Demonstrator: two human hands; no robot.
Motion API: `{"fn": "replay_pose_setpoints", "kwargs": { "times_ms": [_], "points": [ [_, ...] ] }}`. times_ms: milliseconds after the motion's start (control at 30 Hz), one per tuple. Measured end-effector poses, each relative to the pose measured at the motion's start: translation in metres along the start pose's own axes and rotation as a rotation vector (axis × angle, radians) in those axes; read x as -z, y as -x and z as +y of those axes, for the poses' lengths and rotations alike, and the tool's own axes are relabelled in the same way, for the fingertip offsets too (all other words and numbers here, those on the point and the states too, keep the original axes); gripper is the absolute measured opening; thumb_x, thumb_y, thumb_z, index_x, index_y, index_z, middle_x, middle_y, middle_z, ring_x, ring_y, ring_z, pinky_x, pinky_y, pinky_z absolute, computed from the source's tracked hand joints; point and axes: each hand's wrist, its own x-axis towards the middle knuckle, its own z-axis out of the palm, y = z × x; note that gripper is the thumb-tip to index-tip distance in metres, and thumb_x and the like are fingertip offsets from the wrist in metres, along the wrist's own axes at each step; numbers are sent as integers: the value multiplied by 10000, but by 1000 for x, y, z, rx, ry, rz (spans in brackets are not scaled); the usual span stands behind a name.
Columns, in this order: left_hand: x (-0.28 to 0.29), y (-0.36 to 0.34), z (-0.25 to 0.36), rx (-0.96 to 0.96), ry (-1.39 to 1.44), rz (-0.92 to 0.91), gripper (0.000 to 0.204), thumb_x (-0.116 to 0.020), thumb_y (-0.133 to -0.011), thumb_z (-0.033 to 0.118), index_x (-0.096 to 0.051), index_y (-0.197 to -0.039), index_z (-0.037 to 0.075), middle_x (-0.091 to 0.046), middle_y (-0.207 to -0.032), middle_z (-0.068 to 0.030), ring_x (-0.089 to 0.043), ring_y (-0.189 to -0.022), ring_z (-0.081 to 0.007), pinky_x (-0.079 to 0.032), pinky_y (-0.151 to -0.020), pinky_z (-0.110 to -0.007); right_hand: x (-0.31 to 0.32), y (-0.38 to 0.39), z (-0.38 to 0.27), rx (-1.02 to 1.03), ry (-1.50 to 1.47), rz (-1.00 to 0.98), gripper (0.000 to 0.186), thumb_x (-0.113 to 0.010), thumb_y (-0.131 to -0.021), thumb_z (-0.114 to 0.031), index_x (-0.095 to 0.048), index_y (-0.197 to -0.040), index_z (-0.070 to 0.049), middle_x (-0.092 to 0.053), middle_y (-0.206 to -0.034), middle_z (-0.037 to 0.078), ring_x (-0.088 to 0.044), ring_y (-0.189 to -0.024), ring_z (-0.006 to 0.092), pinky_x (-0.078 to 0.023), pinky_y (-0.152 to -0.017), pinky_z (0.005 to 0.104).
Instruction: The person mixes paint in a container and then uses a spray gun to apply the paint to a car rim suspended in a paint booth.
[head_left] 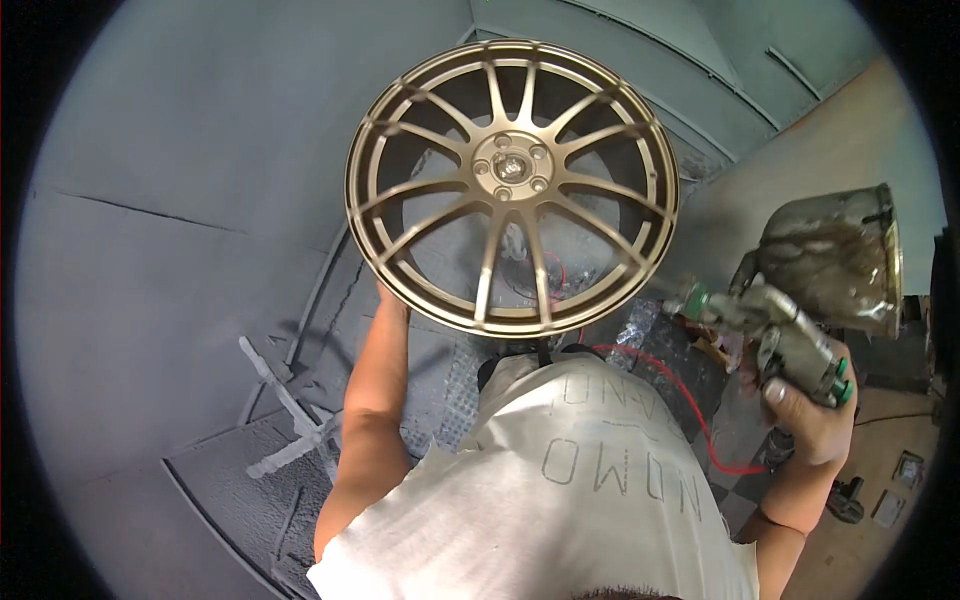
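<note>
I've got the bronze-gold multi-spoke metal wheel [513,190] up top ctr of my view, face toward the cam, held off the floor. My left hand [393,299] goes in at its lower-left rim; most of it's hidden behind there, so can't tell how those fingers sit. My right hand [812,418] is on the R side, fingers clamped round the handle of a silver metal spray gun w/ green fittings [785,325]; its nozzle points L toward the wheel, w/ a gap btwn. A murky, paint-stained see-through cup [832,262] is attached to the gun. Thin red hose [690,393] curves across below, ending nr the gun's handle. Lower L: a grey-coated bar stand [306,436], well apart from the wheel, nr the smooth grey wall [170,270]. White sleeveless top [560,510] at btm ctr.
</note>
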Motion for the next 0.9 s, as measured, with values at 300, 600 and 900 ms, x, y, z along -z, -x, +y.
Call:
{"fn": "replay_pose_setpoints", "kwargs": {
  "times_ms": [300, 600, 900],
  "points": [
    [-5, 14, -27, 50, -57, -6, 505, -425, -994, 460, -496, -1334, 93, -587, -1265, -79, -562, -1159, -258, -420, -1022, -443, 31, -14, 30, -76, 158, 159, 473, -681, -832, -33, -469, -1248, 41, -680, -902, 132, -635, -703, 151, -446, -514, 235],
    [-12, 16, -33, 33, -91, 17, 496, -428, -996, 448, -496, -1335, 92, -585, -1263, -78, -565, -1150, -257, -428, -1014, -437, 66, -40, 32, 50, 113, 204, 240, -646, -894, -108, -639, -1107, 4, -678, -862, 33, -602, -710, 85, -424, -551, 222],
    [-22, 7, -34, -45, -78, 57, 486, -430, -999, 435, -496, -1336, 91, -583, -1261, -78, -569, -1142, -256, -436, -1006, -430, 146, -62, 71, 22, 146, 359, 153, -682, -881, -149, -683, -926, -2, -665, -779, 36, -604, -704, 102, -460, -653, 245]
  ]
}}
